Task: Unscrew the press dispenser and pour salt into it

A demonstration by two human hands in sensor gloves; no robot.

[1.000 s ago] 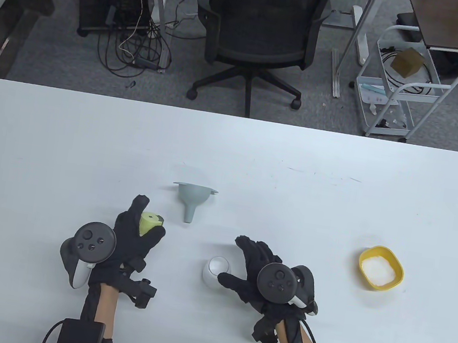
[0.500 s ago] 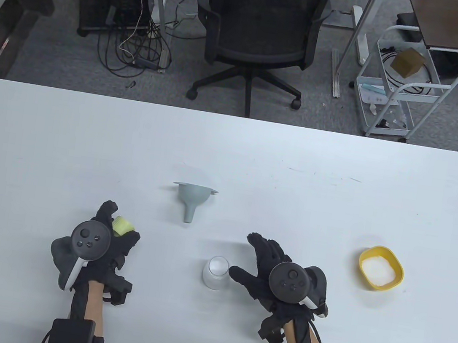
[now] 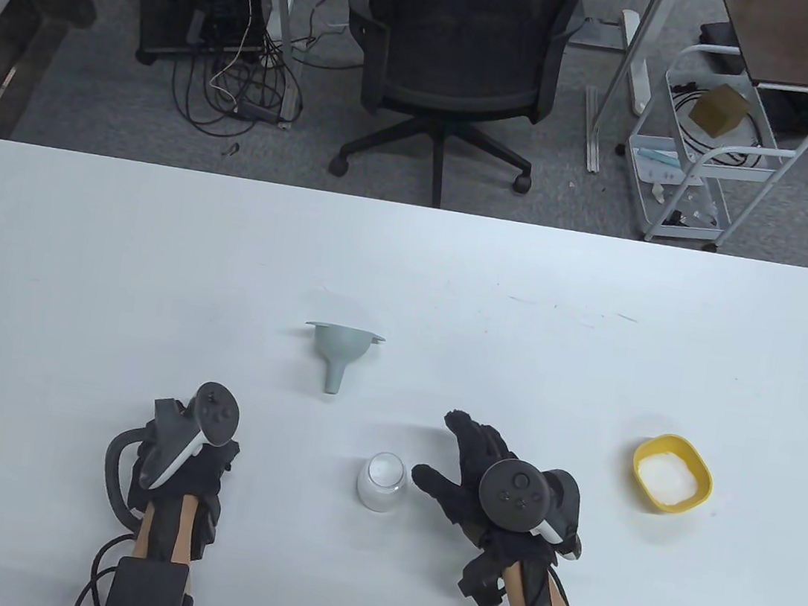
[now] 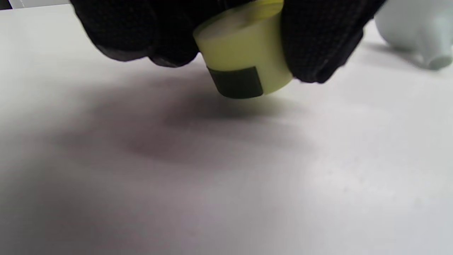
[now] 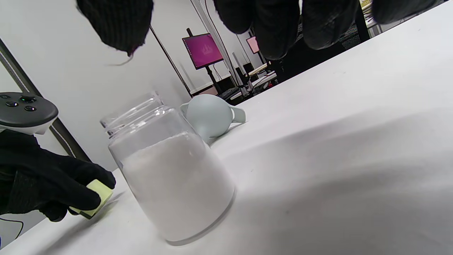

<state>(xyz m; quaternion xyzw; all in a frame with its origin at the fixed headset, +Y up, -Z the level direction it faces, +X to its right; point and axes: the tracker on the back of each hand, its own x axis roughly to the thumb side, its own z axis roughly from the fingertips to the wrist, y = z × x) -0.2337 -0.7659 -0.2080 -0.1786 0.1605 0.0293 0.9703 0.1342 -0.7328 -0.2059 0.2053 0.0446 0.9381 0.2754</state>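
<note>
— Since a second earlier, what had moved?

— Left hand (image 3: 184, 452) had drawn back toward six o'clock and turned palm-down, carrying the yellow-green pump cap (image 4: 244, 60) low to the table (image 3: 595, 330); its fingers (image 4: 318, 46) pinched the cap on both sides, just above the surface. The right hand (image 3: 477, 479) had pulled slightly off the jar and was spread, touching nothing.

— Which step was that?

— The unscrewing looked finished: the clear jar (image 3: 379, 481), uncapped and partly filled with white grains, stood at the table's six o'clock. Setting the cap down seemed under way. Next would likely come the grey funnel (image 3: 338, 352), lying at the jar's eleven o'clock, then the yellow salt dish (image 3: 672, 474) at three o'clock.

— Room to work?

— Plenty toward twelve o'clock; the near edge lay close behind both wrists.
</note>
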